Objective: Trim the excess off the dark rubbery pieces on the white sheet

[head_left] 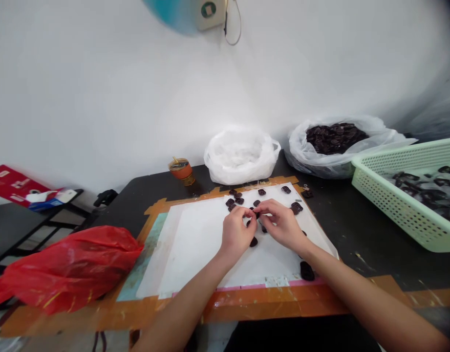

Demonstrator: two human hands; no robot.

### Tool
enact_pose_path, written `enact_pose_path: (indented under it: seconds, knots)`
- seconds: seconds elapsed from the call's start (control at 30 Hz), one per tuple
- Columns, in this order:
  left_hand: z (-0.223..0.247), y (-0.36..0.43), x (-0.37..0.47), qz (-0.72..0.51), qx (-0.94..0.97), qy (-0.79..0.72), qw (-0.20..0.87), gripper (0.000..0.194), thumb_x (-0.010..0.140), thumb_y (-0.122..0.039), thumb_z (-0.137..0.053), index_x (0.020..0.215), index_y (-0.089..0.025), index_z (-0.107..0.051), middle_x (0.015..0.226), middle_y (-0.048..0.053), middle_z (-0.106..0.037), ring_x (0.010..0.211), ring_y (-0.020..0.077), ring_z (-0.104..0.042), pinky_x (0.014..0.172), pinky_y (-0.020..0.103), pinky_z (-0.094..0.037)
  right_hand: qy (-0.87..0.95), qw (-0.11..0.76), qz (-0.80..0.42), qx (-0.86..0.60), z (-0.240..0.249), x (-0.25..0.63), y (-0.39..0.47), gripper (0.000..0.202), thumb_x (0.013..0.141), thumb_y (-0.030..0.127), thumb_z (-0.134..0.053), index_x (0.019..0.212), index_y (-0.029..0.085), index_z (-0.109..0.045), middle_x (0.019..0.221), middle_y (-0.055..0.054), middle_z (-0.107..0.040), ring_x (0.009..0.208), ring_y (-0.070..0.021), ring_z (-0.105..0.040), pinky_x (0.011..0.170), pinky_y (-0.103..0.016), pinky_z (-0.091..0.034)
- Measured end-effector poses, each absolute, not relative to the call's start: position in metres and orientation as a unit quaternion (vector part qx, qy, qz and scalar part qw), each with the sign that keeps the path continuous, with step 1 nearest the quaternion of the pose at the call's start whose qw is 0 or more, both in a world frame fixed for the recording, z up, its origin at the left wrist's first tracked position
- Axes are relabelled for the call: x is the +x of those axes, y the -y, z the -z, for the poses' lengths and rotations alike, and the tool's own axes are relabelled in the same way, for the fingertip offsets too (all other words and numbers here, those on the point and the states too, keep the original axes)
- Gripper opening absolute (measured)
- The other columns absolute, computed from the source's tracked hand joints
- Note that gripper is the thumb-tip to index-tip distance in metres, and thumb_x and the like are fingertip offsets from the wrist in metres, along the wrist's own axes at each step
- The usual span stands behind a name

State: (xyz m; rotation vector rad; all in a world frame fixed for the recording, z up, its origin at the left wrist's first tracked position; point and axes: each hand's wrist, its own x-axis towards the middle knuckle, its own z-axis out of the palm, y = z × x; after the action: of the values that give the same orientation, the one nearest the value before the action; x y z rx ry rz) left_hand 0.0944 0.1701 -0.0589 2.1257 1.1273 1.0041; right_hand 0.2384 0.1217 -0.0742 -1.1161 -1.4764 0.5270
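Observation:
Over the white sheet (pixel 195 244), my left hand (pixel 236 229) and my right hand (pixel 281 222) meet at the fingertips. Both pinch a small dark piece (pixel 256 214) between them; the fingers partly hide it. Several dark, rounded-square pieces lie around the hands, such as one behind them (pixel 262 192) and one at the sheet's back right (pixel 286 189). An oval dark piece (pixel 253 241) rests just below my left fingers. Near the sheet's front edge, beside my right forearm, is a larger dark piece (pixel 307 270).
Behind the sheet stand a white plastic bag (pixel 241 159), an orange cup (pixel 181 169) and a bag of dark pieces (pixel 336 138). A green basket (pixel 404 203) holds more at right. A red bag (pixel 74 269) lies at left. Brown tape (pixel 268 303) borders the front edge.

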Motion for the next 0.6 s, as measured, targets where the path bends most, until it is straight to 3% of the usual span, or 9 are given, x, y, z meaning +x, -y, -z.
enact_pose_path:
  seconds: [0.13, 0.33, 0.6]
  knots:
    - [0.057, -0.166, 0.096, -0.355, 0.769, -0.433, 0.310, 0.002, 0.073, -0.015, -0.055, 0.072, -0.016, -0.057, 0.074, 0.000, -0.060, 0.052, 0.0071, -0.045, 0.050, 0.020, -0.034, 0.661, 0.544, -0.221, -0.467, 0.073, 0.235, -0.120, 0.032, 0.076, 0.005, -0.052, 0.103, 0.021, -0.060, 0.103, -0.006, -0.057, 0.094, -0.0176, -0.058, 0.074, -0.027, -0.052]
    - [0.053, -0.166, 0.097, -0.311, 0.694, -0.426, 0.489, 0.005, 0.071, -0.019, -0.055, 0.074, -0.016, -0.056, 0.067, -0.002, -0.055, 0.048, 0.0062, -0.043, 0.045, 0.018, -0.031, 0.667, 0.502, -0.145, -0.530, 0.076, 0.235, -0.121, 0.012, 0.074, 0.011, -0.061, 0.084, 0.018, -0.058, 0.085, -0.003, -0.061, 0.076, -0.0166, -0.059, 0.067, -0.027, -0.047]
    - [0.055, -0.186, 0.093, -0.402, 0.632, -0.431, 0.503, 0.008, 0.075, -0.023, -0.058, 0.072, -0.015, -0.056, 0.069, -0.002, -0.054, 0.047, 0.0037, -0.035, 0.045, 0.018, -0.027, 0.637, 0.533, -0.166, -0.531, 0.074, 0.240, -0.121, 0.011, 0.079, 0.024, -0.065, 0.088, 0.020, -0.060, 0.089, -0.003, -0.065, 0.077, -0.0167, -0.061, 0.070, -0.029, -0.048]
